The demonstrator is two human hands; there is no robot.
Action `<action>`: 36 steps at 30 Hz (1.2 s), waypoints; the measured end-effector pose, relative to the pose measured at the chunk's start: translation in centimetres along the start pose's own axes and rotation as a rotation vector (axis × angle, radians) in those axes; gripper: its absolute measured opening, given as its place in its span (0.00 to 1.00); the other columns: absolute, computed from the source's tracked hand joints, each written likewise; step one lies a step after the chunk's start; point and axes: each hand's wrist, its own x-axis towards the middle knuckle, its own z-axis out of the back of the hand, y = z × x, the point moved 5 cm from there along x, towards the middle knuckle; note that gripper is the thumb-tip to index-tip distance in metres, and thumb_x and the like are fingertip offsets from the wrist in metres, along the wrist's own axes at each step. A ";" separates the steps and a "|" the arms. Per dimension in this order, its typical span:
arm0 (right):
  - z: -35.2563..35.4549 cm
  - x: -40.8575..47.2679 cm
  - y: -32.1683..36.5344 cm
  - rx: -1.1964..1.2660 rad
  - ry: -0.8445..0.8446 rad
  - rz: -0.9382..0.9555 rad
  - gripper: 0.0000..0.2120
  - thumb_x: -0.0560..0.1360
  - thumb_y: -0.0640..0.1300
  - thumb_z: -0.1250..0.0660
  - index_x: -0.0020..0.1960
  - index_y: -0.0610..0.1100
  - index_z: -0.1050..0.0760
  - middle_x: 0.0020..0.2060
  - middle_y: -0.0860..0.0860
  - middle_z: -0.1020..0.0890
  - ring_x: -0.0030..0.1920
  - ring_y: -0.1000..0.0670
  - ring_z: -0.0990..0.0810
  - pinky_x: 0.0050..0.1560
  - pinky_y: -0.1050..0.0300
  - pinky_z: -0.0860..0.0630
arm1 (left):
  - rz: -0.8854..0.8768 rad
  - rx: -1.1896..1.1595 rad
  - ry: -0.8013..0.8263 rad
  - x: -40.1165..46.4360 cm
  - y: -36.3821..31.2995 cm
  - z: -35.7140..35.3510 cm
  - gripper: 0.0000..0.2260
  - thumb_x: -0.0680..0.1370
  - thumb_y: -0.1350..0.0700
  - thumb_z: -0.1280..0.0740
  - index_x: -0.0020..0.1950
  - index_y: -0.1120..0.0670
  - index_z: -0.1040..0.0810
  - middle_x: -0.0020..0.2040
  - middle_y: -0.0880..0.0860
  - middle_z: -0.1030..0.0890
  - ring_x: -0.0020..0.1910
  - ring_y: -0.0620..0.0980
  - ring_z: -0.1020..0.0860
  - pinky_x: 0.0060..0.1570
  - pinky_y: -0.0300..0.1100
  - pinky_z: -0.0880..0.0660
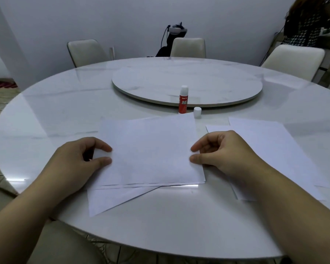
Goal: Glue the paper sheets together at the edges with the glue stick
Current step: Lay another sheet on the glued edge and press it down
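At the centre of the frame a top sheet (151,151) lies on a small stack of white paper on the round white table (46,115), with a lower sheet (111,201) skewed out toward the lower left. The left hand (78,164) pinches the top sheet's left edge between thumb and fingers, and the right hand (221,151) pinches its right edge the same way, so both hands are clamped on that sheet, apparently squaring it onto the ones beneath. Just above the stack, the red glue stick (183,100) stands upright and uncapped, its white cap (197,112) just beside it to the right, which suggests gluing is under way. More loose sheets (274,149) wait at the right, so several joins probably remain. The paper looks plain, thin and flat; no glue line is visible.
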 end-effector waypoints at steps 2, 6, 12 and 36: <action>0.0 0.0 0.0 -0.014 0.000 0.001 0.06 0.64 0.40 0.21 0.39 0.45 0.17 0.31 0.50 0.22 0.32 0.53 0.25 0.37 0.63 0.27 | 0.000 -0.006 0.010 0.0 0.1 0.0 0.05 0.72 0.55 0.28 0.43 0.44 0.20 0.38 0.52 0.20 0.39 0.50 0.24 0.36 0.38 0.31; 0.0 0.0 0.1 -0.050 0.003 0.011 0.07 0.63 0.40 0.21 0.38 0.46 0.17 0.31 0.51 0.21 0.32 0.55 0.24 0.35 0.66 0.28 | -0.003 -0.004 0.021 0.1 0.1 0.0 0.06 0.72 0.56 0.28 0.43 0.44 0.20 0.37 0.51 0.20 0.38 0.49 0.24 0.35 0.39 0.31; 0.0 0.1 0.1 -0.075 0.015 0.022 0.07 0.62 0.40 0.20 0.37 0.45 0.17 0.29 0.52 0.22 0.30 0.57 0.26 0.32 0.70 0.30 | -0.004 -0.004 0.027 0.2 0.4 0.0 0.07 0.72 0.57 0.28 0.42 0.44 0.20 0.37 0.52 0.20 0.37 0.51 0.23 0.35 0.40 0.31; -0.2 -0.2 0.4 -0.301 -0.084 0.158 0.14 0.60 0.42 0.20 0.38 0.51 0.23 0.41 0.54 0.25 0.34 0.60 0.27 0.35 0.73 0.32 | -0.086 0.249 0.033 0.7 0.7 -0.1 0.09 0.70 0.56 0.26 0.43 0.42 0.21 0.61 0.47 0.26 0.59 0.55 0.28 0.58 0.43 0.29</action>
